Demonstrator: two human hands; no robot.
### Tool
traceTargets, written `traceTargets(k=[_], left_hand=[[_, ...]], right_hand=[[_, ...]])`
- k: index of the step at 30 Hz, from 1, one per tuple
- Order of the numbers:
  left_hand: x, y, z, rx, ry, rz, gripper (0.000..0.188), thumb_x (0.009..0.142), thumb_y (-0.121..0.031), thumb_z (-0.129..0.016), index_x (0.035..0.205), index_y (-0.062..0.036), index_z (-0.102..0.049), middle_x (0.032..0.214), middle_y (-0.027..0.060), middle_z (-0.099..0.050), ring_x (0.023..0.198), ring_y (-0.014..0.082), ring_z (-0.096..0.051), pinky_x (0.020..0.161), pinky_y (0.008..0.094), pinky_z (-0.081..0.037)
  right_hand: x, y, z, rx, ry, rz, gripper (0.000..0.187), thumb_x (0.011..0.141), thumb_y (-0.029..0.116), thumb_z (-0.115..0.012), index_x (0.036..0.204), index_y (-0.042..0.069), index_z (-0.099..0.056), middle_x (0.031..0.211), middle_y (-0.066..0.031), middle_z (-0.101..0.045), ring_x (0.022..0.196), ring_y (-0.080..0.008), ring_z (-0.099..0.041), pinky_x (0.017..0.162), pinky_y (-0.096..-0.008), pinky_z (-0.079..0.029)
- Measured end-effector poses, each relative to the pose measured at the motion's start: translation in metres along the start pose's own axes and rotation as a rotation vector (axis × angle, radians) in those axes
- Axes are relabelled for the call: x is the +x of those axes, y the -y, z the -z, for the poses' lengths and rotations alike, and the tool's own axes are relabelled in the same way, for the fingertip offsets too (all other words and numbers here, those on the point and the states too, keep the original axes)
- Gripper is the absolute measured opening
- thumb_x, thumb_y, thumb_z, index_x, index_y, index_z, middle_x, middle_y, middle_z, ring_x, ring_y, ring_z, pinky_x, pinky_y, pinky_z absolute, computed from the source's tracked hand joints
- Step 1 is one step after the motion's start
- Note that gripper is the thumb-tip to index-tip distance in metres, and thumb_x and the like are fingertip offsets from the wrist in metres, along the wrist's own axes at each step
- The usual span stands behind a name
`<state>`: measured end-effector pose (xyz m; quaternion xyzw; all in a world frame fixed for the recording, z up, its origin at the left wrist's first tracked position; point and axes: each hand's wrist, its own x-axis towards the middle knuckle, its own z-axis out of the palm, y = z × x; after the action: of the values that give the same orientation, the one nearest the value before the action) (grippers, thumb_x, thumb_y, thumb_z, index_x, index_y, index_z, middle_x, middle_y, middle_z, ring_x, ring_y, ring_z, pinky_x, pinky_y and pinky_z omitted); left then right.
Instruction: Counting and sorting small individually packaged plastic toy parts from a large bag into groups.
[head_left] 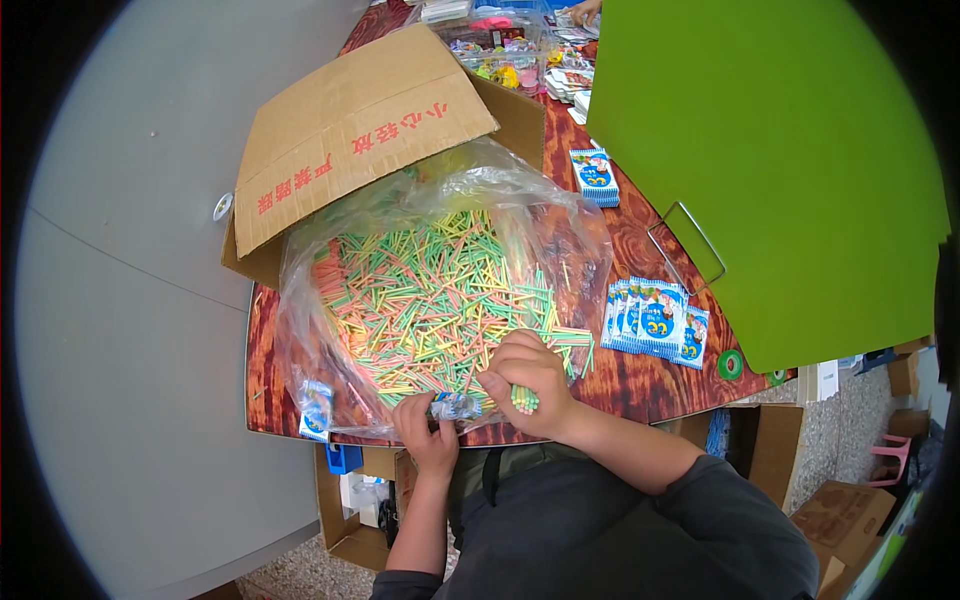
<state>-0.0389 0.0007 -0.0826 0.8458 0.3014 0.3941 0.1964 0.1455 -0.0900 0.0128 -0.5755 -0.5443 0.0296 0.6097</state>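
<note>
My right hand (535,378) is closed round a small bundle of pastel sticks (523,400), whose cut ends show below the fist. Just to its left, my left hand (425,430) pinches a small blue-and-white packet (457,406) by its left end. Whether the packet's mouth is open I cannot tell. Both hands are at the near edge of a big heap of thin green, yellow and pink sticks (430,300). The heap lies in a spread clear plastic bag (575,225), which comes out of a cardboard box (350,130) tipped on its side.
Flat blue-and-white packets (655,318) overlap right of the heap, with a stack (595,178) farther back. A metal handle (688,248) adjoins the green panel (770,160). Green tape (730,364) lies at the table's right edge. Another person's hand (585,12) shows at the far end.
</note>
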Motion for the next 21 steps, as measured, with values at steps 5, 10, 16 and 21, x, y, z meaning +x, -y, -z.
traceTargets(k=[5, 10, 16, 21], left_hand=[[0.000, 0.000, 0.000, 0.008, 0.001, -0.001, 0.032, 0.074, -0.001, -0.064, 0.106, -0.0001, -0.062, 0.099, 0.0157, -0.061, 0.097, 0.0355, -0.056, 0.089, 0.0443, -0.043], [0.000, 0.001, 0.000, 0.005, 0.000, -0.001, 0.033, 0.074, 0.000, -0.063, 0.106, -0.0002, -0.062, 0.099, 0.0157, -0.061, 0.097, 0.0357, -0.056, 0.089, 0.0444, -0.043], [0.002, -0.002, -0.001, 0.007, -0.018, -0.013, 0.031, 0.072, 0.001, -0.062, 0.103, -0.0017, -0.060, 0.098, 0.0149, -0.060, 0.095, 0.0350, -0.055, 0.088, 0.0429, -0.042], [0.002, -0.003, 0.000, 0.002, -0.021, -0.010, 0.029, 0.074, -0.001, -0.063, 0.103, -0.0017, -0.061, 0.098, 0.0150, -0.061, 0.096, 0.0352, -0.055, 0.087, 0.0430, -0.042]], right_hand=[[-0.001, -0.003, -0.001, 0.012, -0.026, 0.011, 0.018, 0.080, 0.004, -0.072, 0.069, 0.002, -0.058, 0.069, -0.0087, -0.057, 0.067, -0.0277, -0.055, 0.069, -0.0375, -0.042], [0.000, -0.001, -0.001, 0.006, -0.016, 0.007, 0.020, 0.081, 0.002, -0.070, 0.066, 0.002, -0.057, 0.070, -0.0095, -0.058, 0.067, -0.0268, -0.055, 0.069, -0.0363, -0.042], [-0.015, -0.020, -0.016, 0.268, 0.013, -0.424, 0.016, 0.094, 0.016, -0.064, 0.096, 0.002, -0.058, 0.066, -0.0024, -0.053, 0.058, -0.0132, -0.048, 0.057, -0.0277, -0.039], [-0.016, -0.040, -0.015, 0.638, 0.168, -0.982, 0.057, 0.097, 0.034, -0.064, 0.134, -0.002, -0.040, 0.063, 0.0020, -0.049, 0.052, -0.0066, -0.044, 0.046, -0.0240, -0.035]])
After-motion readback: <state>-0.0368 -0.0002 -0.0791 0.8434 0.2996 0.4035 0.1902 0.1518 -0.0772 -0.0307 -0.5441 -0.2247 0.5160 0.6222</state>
